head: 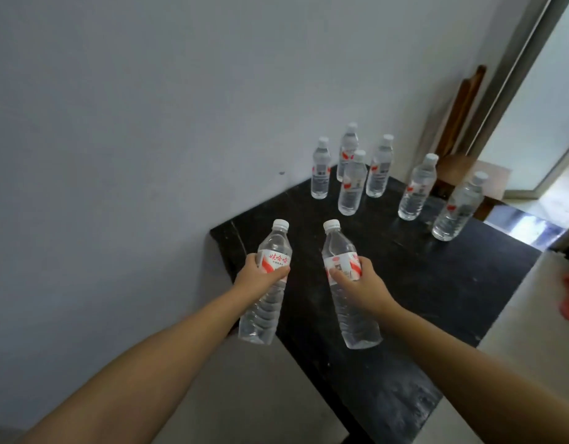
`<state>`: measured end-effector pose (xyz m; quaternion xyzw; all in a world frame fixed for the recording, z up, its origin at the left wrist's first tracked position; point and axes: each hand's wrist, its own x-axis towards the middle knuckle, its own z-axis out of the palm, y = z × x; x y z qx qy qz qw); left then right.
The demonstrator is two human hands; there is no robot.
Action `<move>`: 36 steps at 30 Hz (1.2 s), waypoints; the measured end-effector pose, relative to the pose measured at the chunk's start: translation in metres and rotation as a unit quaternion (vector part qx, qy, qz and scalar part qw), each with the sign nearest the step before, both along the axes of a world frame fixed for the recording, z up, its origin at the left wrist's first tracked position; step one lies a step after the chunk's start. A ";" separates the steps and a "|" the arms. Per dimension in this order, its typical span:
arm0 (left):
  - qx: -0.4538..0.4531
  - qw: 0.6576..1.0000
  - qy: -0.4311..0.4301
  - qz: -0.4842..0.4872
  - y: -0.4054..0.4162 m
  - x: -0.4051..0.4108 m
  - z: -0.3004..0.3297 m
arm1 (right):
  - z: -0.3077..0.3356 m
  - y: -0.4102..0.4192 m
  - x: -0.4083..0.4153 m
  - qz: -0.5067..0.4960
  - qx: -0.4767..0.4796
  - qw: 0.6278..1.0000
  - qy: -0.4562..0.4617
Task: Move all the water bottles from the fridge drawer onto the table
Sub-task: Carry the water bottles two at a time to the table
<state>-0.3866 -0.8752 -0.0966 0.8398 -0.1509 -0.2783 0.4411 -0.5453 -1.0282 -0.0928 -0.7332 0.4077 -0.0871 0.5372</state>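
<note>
Two bottles are in transit, one per hand, above the near-left part of the black table point(437, 283). My left hand point(259, 277) wraps the left bottle point(267, 283) at its label band, thumb across the front and fingers curled behind; the bottle tilts slightly, cap leaning right and away from me. I judge the label band is the grip point because it is smooth and firm, while the ribbed lower body would flex. Its base hangs beside the table's left edge, not yet set down.

My right hand point(361, 286) grips the right bottle point(347, 283) the same way, thumb on the label, fingers round the far side. This bottle tilts the opposite way, cap leaning left, base over the dark top. Whether either base touches the surface I cannot tell; both appear held clear.

Six bottles already stand upright further along. Four form a cluster point(352, 174) at the far corner against the wall; two more, one at mid-right point(417, 187) and one nearest the right edge point(457, 206), stand apart. Grouping them far leaves the near surface free for incoming bottles, which is likely why I hold this pair over the near end.

Next step, as I judge it: bring each bottle vertical, then lower it onto bare table clear of the edge.

The fridge drawer is not in view, so the remaining count is unknown. A wooden chair point(462, 168) stands beyond the far right corner.
</note>
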 end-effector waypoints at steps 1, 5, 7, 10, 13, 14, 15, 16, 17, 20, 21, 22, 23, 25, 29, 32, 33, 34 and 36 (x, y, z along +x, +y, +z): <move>0.007 1.000 0.001 -0.018 -0.016 0.003 -0.003 | -0.001 -0.010 -0.003 -0.018 0.005 1.000 -0.005; 0.018 0.996 0.022 -0.088 -0.082 0.005 -0.015 | -0.018 -0.050 -0.022 -0.098 0.012 0.995 0.000; 0.027 0.989 0.041 -0.139 -0.120 0.010 -0.025 | -0.025 -0.073 -0.028 -0.152 0.014 0.988 -0.001; 0.022 0.981 0.052 -0.184 -0.159 0.014 -0.032 | -0.028 -0.095 -0.031 -0.197 0.016 0.980 0.005; 0.021 0.970 0.047 -0.237 -0.215 0.022 -0.033 | -0.030 -0.131 -0.027 -0.254 0.010 0.967 0.008; 0.014 0.966 0.052 -0.251 -0.235 0.025 -0.035 | -0.033 -0.143 -0.025 -0.266 0.003 0.964 0.009; 0.002 0.962 0.053 -0.268 -0.258 0.030 -0.035 | -0.035 -0.160 -0.020 -0.279 -0.007 0.960 0.011; -0.006 0.960 0.055 -0.275 -0.276 0.034 -0.036 | -0.034 -0.171 -0.015 -0.293 -0.016 0.956 0.012; -0.020 0.957 0.051 -0.285 -0.295 0.038 -0.038 | -0.031 -0.181 -0.008 -0.305 -0.025 0.952 0.010; -0.066 0.957 0.052 -0.277 -0.334 0.047 -0.037 | -0.027 -0.207 0.011 -0.346 -0.047 0.937 -0.006; -0.078 0.956 0.043 -0.279 -0.344 0.051 -0.037 | -0.024 -0.213 0.017 -0.366 -0.053 0.929 -0.011; -0.081 0.955 0.041 -0.284 -0.356 0.056 -0.040 | -0.025 -0.221 0.023 -0.383 -0.055 0.922 -0.014; -0.085 0.953 0.038 -0.289 -0.364 0.060 -0.042 | -0.026 -0.226 0.026 -0.393 -0.060 0.917 -0.022; -0.088 0.950 0.046 -0.297 -0.376 0.066 -0.049 | -0.032 -0.236 0.031 -0.407 -0.067 0.910 -0.029; -0.094 0.943 0.052 -0.314 -0.388 0.070 -0.063 | -0.049 -0.245 0.041 -0.439 -0.049 0.897 -0.030; -0.105 0.931 0.056 -0.344 -0.390 0.068 -0.069 | -0.058 -0.247 0.042 -0.454 -0.041 0.890 -0.023; -0.109 0.928 0.048 -0.352 -0.391 0.068 -0.072 | -0.059 -0.247 0.042 -0.457 -0.043 0.888 -0.021; -0.114 0.926 0.043 -0.356 -0.391 0.068 -0.073 | -0.060 -0.247 0.042 -0.457 -0.046 0.888 -0.020; -0.115 0.924 0.039 -0.362 -0.390 0.070 -0.073 | -0.061 -0.244 0.042 -0.460 -0.047 0.887 -0.015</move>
